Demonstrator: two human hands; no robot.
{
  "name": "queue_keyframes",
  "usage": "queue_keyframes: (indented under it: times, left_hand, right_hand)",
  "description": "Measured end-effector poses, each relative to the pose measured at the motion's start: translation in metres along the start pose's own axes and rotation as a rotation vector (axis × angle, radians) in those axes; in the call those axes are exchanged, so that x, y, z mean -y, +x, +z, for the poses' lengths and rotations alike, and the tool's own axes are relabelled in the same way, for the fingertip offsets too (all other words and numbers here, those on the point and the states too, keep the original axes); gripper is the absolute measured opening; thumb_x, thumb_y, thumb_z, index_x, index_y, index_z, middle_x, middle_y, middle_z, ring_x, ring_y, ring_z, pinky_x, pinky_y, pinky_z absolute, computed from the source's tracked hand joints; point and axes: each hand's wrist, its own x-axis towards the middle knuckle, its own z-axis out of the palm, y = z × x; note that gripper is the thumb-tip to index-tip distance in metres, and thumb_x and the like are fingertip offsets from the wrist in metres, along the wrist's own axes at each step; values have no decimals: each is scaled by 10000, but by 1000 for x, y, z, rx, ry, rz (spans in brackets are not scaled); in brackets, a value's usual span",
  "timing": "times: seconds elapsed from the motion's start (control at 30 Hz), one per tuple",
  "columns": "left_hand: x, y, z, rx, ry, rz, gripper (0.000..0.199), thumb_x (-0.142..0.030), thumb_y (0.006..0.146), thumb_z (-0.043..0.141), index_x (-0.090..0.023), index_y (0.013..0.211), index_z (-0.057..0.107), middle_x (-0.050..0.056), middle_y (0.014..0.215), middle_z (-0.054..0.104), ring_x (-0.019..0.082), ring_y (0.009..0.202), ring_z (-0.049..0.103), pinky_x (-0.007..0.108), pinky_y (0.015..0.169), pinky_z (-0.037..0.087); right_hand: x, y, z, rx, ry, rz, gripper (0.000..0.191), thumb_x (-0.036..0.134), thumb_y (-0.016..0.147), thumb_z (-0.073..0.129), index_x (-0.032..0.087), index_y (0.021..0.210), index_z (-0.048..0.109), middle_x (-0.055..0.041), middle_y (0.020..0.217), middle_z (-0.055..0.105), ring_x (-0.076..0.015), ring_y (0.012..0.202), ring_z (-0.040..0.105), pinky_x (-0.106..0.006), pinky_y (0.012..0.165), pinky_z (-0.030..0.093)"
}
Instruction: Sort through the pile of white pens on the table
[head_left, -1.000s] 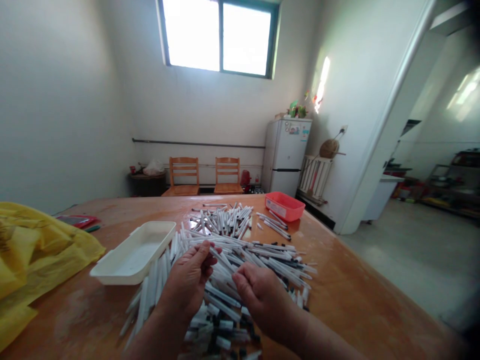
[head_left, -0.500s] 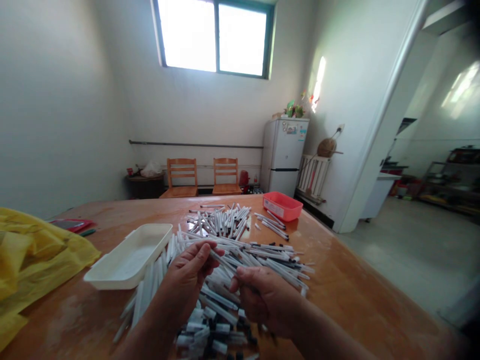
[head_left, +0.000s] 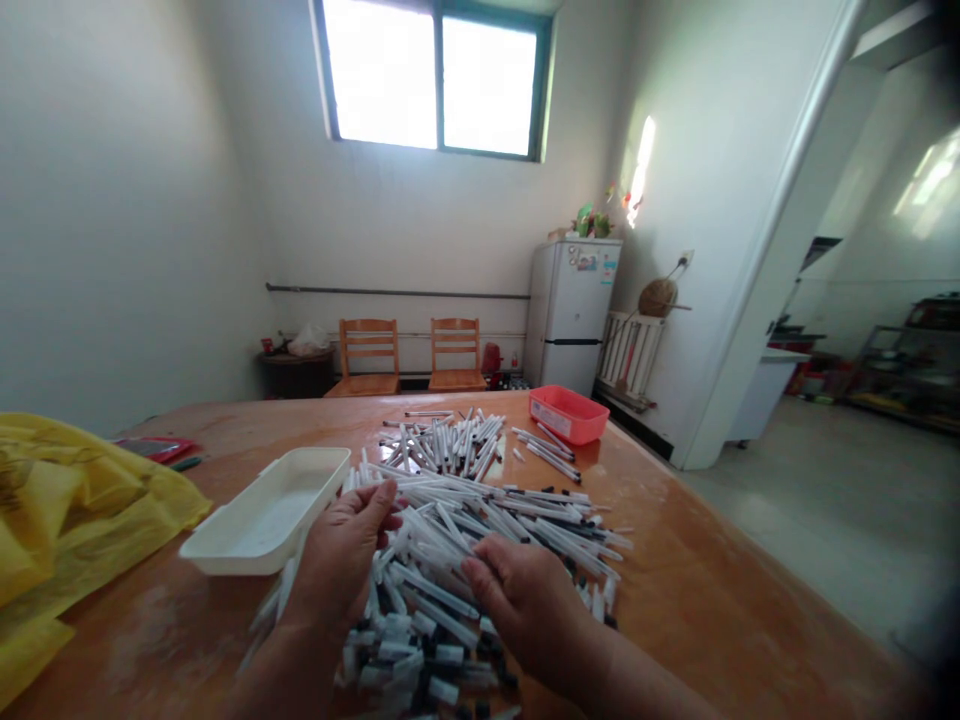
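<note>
A heap of white and clear pen barrels [head_left: 517, 515], some with dark tips, spreads across the table in front of me. My left hand [head_left: 346, 555] is over the heap's left part, thumb and fingers drawn together; whatever may be between them is too small to make out. Over the near right of the heap, my right hand [head_left: 521, 600] pinches thumb against forefinger. A pale pen barrel [head_left: 454, 525] slants up and left from that pinch. Short clear and black pen caps [head_left: 420, 655] lie in a pile below and between the hands.
Left of the heap stands a white tray [head_left: 217, 545], beside a yellow plastic bag [head_left: 90, 520]. A red basket [head_left: 570, 415] is at the far right, with several pens [head_left: 547, 450] near it. Finished-looking pens [head_left: 457, 440] lie at the back. Two chairs [head_left: 369, 350] stand beyond the table.
My hands have moved apart: the left has drawn back to the left, and the right has shifted slightly. The barrel that spanned both hands now shows only at my right fingers.
</note>
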Motion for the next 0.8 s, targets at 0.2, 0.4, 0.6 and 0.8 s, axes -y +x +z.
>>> queue_keyframes:
  times: [0.2,0.4,0.6,0.8]
  left_hand:
    - [7,-6,7,75,197,68,636,-567,702,754,-205,1219,671,75,1092,718,123,664,603,235,534,390]
    - [9,-25,23,242,176,23,429,-537,790,701,-180,1029,716,-4,741,657,79,530,471,209,498,349]
    - [11,-40,38,445,-180,-241,216,-363,803,759,-174,862,673,0,763,650,93,674,615,188,619,477]
    - [13,-27,31,263,-311,-254,144,-235,820,748,-167,920,670,39,833,700,124,738,695,205,663,555]
  right_hand:
    - [-19,11,4,-36,0,74,306,404,995,448,212,813,601,-14,711,665,-152,654,596,-253,604,302]
    - [-17,10,4,-91,114,69,280,429,983,479,210,925,643,-14,728,658,-158,668,592,-253,630,348]
    - [-16,14,5,-109,515,118,338,489,957,504,178,938,635,8,686,584,-125,599,503,-232,567,363]
    - [-20,20,3,-1,977,445,431,534,959,408,151,854,575,8,604,588,-80,436,432,-193,436,294]
